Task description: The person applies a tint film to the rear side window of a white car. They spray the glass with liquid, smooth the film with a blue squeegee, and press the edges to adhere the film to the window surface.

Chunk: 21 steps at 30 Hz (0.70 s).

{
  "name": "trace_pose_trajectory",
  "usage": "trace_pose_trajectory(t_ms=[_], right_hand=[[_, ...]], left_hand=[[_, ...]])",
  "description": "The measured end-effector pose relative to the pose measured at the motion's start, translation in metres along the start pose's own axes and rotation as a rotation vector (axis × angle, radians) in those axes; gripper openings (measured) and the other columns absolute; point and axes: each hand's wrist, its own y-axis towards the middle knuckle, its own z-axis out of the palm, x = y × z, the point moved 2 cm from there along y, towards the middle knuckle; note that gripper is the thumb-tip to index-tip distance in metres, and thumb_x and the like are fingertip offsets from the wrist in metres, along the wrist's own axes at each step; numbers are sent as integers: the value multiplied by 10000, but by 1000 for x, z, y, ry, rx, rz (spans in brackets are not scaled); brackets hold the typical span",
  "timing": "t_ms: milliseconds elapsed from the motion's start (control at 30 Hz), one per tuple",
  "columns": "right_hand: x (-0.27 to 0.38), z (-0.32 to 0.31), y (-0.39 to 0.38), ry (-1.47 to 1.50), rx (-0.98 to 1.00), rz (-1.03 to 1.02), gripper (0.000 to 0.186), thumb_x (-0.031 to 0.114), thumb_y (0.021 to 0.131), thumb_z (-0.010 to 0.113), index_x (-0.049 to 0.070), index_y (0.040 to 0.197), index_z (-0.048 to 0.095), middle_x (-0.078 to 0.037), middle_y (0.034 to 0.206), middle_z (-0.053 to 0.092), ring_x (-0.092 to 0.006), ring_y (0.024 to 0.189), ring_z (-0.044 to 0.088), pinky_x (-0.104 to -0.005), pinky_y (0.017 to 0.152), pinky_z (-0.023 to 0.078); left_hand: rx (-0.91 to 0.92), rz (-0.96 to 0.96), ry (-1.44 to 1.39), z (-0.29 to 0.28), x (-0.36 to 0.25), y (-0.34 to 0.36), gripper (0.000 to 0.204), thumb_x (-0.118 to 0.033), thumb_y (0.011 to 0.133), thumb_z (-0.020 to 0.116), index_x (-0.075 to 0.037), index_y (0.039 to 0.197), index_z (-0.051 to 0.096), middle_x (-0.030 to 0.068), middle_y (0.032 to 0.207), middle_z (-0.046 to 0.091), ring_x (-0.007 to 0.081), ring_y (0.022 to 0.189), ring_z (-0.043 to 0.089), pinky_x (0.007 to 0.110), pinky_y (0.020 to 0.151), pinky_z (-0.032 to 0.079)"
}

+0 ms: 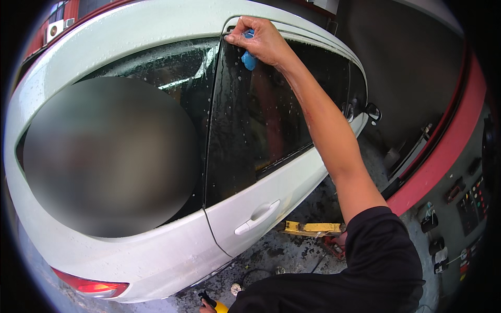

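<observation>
My right hand is closed on a soft blue lump at the top rear corner of the wet, dark rear-door window of a white car. The thumb and fingertips are at the window's upper frame beside the vertical seam. At the bottom edge, my left hand grips a yellow spray bottle with a black trigger head, mostly cut off by the frame. The door handle sits below the window. A blurred oval hides much of the quarter window at left.
A yellow metal bar with red parts lies on the wet, stained floor beside the car. A red beam curves along the right, by a dark grey wall and shelving with small tools. The side mirror projects from the car's far end.
</observation>
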Motion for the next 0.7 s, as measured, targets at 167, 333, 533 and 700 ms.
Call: trace_pose_trajectory(t_ms=[167, 333, 533, 700], right_hand=[[1, -2, 0, -43, 33, -27, 281, 275, 910, 814, 57, 855, 646, 31, 771, 605, -69, 733, 529, -280, 652, 457], [0, -2, -1, -6, 88, 32, 280, 265, 895, 830, 56, 854, 648, 14, 785, 635, -77, 739, 550, -278, 658, 465], [0, -3, 0, 35, -37, 135, 275, 256, 887, 836, 53, 832, 658, 14, 779, 632, -78, 741, 555, -264, 661, 457], [6, 0, -8, 150, -59, 236, 267, 241, 865, 855, 47, 822, 676, -4, 740, 638, -79, 658, 568, -259, 586, 456]], left_hand=[[-1, -25, -44, 9, -8, 4, 498, -416, 995, 532, -26, 1303, 496, 235, 809, 723, 394, 727, 706, 513, 641, 513], [11, -41, -76, 13, -14, 2, 502, -433, 989, 539, -18, 1270, 514, 242, 808, 722, 401, 733, 706, 518, 649, 513], [19, -66, -122, 19, -27, 4, 511, -454, 983, 547, -8, 1231, 534, 250, 806, 720, 409, 741, 706, 525, 660, 512], [27, -87, -168, 28, -44, 6, 521, -472, 978, 554, 0, 1198, 552, 256, 805, 718, 416, 747, 706, 530, 668, 511]])
